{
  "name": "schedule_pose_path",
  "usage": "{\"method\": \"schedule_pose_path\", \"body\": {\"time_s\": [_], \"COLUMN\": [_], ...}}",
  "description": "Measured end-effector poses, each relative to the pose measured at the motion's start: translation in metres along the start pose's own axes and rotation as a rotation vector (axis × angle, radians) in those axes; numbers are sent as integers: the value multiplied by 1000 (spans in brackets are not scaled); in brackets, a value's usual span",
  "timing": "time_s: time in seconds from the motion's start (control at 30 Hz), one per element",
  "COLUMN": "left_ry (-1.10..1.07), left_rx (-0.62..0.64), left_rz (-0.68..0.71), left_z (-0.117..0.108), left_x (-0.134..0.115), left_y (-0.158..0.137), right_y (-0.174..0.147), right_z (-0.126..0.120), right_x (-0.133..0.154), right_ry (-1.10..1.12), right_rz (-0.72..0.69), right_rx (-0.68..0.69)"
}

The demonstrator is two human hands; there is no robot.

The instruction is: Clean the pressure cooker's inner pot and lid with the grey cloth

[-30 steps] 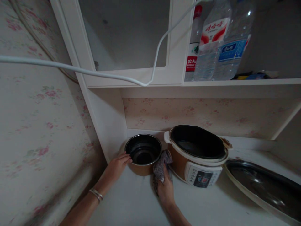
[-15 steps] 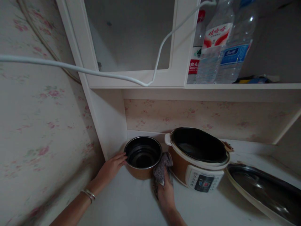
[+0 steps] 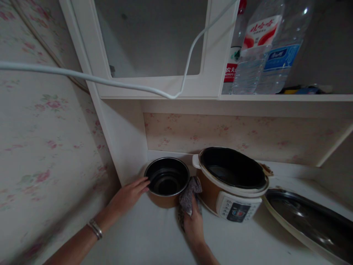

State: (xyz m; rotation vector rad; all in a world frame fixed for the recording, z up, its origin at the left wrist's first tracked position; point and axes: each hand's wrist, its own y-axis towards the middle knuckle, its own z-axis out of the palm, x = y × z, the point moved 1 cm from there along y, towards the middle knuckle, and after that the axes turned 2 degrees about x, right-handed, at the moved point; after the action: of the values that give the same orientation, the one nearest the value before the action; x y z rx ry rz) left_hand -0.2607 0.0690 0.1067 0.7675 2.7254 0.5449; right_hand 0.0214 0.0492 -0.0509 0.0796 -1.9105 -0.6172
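A round inner pot (image 3: 166,201), black inside with a brown outer wall, stands on the white countertop in the head view. My left hand (image 3: 135,189) grips its left rim, the fingertips bent over the edge and the thumb out of sight. My right hand (image 3: 193,224) is closed around a bunched grey-brown cloth (image 3: 189,198), which presses against the pot's right outer side. Close by on the right is an electric cooker (image 3: 211,195) with its top uncovered, a black interior and a front control panel (image 3: 238,209).
A large dark lid (image 3: 306,217) lies on the countertop (image 3: 143,239) to the right. Overhead are a white cabinet (image 3: 161,88) and a shelf (image 3: 311,97) with several plastic bottles (image 3: 249,70). A white cable (image 3: 132,86) crosses in front. Floral wallpaper (image 3: 52,147) covers the left wall.
The view has shifted slightly. My left wrist and forearm have moved a little left and down, with the fingers still at the rim. My right hand keeps the cloth at the pot's side.
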Motion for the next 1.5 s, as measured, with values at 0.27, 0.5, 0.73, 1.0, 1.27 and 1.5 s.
{"method": "schedule_pose_path", "body": {"time_s": [0.27, 0.5, 0.73, 1.0, 1.27, 1.5], "left_ry": [126, 68, 8, 94, 99, 205], "left_rx": [3, -18, -5, -30, 23, -11], "left_rz": [-17, -101, -134, -132, -86, -103], "left_z": [19, 23, 20, 31, 7, 24], "left_x": [8, -36, -2, -59, -2, 20], "left_y": [11, 6, 11, 1, 2, 5], "right_y": [-3, -1, -2, -3, -1, -1], "right_z": [3, 2, 5, 4, 5, 6], "right_x": [-6, -1, -6, 0, -6, -8], "right_ry": [23, 29, -3, -14, 31, 7], "right_rz": [39, 34, 54, 13, 29, 20], "right_rx": [24, 47, 58, 65, 58, 24]}}
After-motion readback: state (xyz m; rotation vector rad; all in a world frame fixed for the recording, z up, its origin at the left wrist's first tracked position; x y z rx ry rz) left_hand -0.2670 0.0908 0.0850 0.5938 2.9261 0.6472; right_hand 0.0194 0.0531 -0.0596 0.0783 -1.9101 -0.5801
